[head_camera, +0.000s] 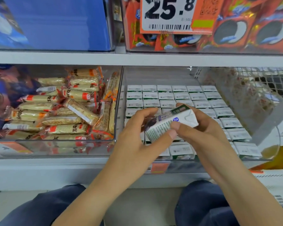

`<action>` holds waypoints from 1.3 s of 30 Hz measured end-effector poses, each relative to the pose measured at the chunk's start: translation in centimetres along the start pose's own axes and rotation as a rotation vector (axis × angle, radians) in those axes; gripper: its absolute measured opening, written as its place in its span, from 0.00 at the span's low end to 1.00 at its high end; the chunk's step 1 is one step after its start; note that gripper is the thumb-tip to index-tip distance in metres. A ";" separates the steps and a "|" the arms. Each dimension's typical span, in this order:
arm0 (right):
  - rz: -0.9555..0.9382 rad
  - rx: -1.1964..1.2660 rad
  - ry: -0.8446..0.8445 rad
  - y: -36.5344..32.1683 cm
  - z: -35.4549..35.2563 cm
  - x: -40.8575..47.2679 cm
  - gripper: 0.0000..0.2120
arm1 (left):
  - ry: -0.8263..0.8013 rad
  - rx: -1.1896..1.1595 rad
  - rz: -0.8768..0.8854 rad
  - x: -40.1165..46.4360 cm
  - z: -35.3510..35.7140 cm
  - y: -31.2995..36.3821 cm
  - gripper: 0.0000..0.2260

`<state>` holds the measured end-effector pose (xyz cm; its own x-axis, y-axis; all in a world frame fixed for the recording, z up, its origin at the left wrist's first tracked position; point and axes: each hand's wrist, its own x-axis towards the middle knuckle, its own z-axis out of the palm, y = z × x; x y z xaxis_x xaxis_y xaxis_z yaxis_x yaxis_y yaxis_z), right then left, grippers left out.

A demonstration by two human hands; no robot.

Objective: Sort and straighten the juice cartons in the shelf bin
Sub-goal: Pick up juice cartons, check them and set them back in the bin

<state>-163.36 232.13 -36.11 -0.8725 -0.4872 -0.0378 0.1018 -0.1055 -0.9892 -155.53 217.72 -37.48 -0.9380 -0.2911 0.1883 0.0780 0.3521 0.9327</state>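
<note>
Both my hands are on one juice carton [171, 122], held tilted over the front-middle of the clear shelf bin [153, 74], w/ its folded white end up-right and the dark printed end down-left. Left hand [134, 132]: fingers curled round the low end, thumb along the printed side, so that grip pinches the carton. Right hand [198, 128]: fingers wrapped behind the top, thumb pressed on the near face; same story, clamped on the carton. Nothing spread or idle.

Rest of the cartons [171, 95] stand upright in tidy rows, tops facing me, packed edge to edge from the back wall fwd. The slot this one belongs in is prob. under my hands; can't see it, so can't say how wide the gap is.

Risks as I judge them:
- Carton goes in crooked or wrong way round, since it's tilted and I can't see the gap. Result: the row stays uneven.
- Pushing it down into tight rows could shove or tip neighbours, esp. the front ones near the bin's lip.
- Squeezing hard w/ both thumbs could dent the soft pack.
- My forearms block the front rows, so a knocked carton there might go unnoticed.

Snack bars [64, 111] in the next bin to the left are well apart, no concern.
</note>
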 end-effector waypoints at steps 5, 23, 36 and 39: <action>-0.041 0.004 -0.178 -0.6 -1.2 -0.2 0.29 | -0.007 -0.163 -0.005 0.1 -0.5 0.1 0.23; -0.268 -0.269 -0.112 -0.5 -0.8 -0.4 0.30 | 0.014 -0.139 0.038 0.2 -0.5 -0.6 0.25; -0.290 -0.406 0.155 0.9 1.8 -0.4 0.29 | 0.151 0.249 0.202 -0.4 0.8 0.1 0.20; -0.278 -0.311 0.085 0.3 1.4 -0.3 0.25 | 0.178 0.137 0.153 -0.2 0.3 0.2 0.18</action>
<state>-162.39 231.04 -36.21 -0.8839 -0.4025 0.2382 -0.2809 0.0496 -0.9585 -155.42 218.13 -37.42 -0.8434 -0.3730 0.3868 0.1568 0.5177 0.8411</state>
